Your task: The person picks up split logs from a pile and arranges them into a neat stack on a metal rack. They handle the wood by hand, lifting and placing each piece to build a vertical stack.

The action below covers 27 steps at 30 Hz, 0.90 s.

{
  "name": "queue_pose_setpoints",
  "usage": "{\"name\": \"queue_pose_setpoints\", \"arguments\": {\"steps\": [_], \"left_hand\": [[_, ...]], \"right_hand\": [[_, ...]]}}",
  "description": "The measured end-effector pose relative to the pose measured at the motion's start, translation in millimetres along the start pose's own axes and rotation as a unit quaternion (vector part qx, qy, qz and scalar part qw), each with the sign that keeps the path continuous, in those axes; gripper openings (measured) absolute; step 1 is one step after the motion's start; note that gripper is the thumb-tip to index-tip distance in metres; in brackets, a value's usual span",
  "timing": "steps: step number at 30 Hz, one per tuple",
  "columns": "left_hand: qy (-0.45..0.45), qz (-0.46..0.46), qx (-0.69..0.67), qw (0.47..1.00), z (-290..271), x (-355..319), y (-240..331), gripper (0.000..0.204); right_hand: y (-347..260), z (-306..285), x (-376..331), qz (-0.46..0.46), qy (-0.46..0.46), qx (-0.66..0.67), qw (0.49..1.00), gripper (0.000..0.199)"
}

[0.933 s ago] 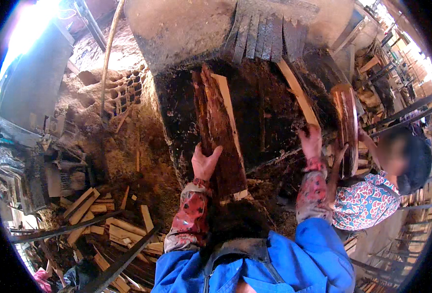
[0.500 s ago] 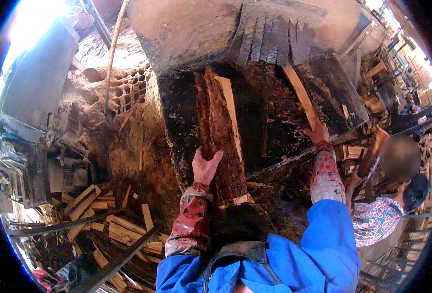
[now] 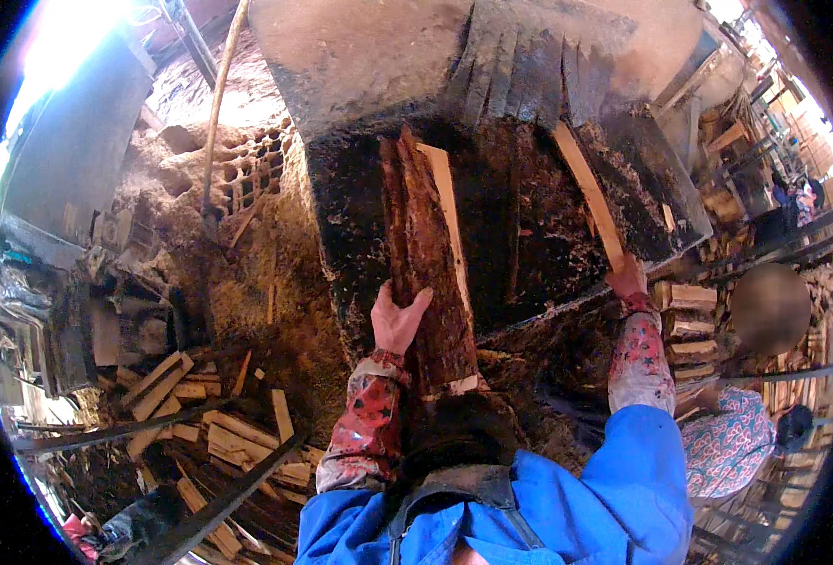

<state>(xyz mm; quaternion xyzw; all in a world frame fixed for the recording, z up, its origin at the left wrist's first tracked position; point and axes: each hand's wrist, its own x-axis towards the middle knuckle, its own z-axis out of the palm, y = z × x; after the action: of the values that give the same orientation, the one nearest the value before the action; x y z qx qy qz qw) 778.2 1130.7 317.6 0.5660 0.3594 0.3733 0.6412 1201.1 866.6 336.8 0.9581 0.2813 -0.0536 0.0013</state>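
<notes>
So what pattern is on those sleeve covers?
Red sleeve covers with small stars and pale patches, clearest in the head view.

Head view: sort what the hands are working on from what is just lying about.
In hand:
- long bark-covered wooden slab, left hand pressed on it
- thin pale wooden strip, right hand at its near end
- dark sawdust-caked table

Lying about:
- pile of cut wood offcuts
- perforated brick

Head-worn fisheye, steeply downward, close.
</notes>
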Motion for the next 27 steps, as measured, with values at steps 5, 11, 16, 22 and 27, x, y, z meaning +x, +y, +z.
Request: {"name": "queue_pose_setpoints", "arguments": {"steps": [5,11,16,22,27], "left_hand": [[0.029,-0.007,0.127,0.991,2.8,-1.5,17.5,0.044],[0.021,-0.023,0.094,0.995,2.1,-0.9,18.7,0.047],[0.025,-0.020,0.024,0.999,1.3,-5.7,18.3,0.045],[0.029,-0.015,0.000,0.999,-0.9,1.4,-10.4,0.043],[-0.023,-0.006,-0.049,0.999,-4.0,1.8,-20.3,0.046]], "right_hand": [[8.8,-13.4,-13.5,0.039,-0.014,0.051,0.998,0.061],[4.8,-20.5,-43.3,-0.038,0.116,0.114,0.986,0.059],[-51.6,8.3,-103.6,0.014,0.106,0.187,0.977,0.057],[-108.1,37.8,-158.0,0.022,0.142,0.366,0.919,0.050],[-129.1,21.8,-217.4,0.003,0.117,0.370,0.922,0.052]]}}
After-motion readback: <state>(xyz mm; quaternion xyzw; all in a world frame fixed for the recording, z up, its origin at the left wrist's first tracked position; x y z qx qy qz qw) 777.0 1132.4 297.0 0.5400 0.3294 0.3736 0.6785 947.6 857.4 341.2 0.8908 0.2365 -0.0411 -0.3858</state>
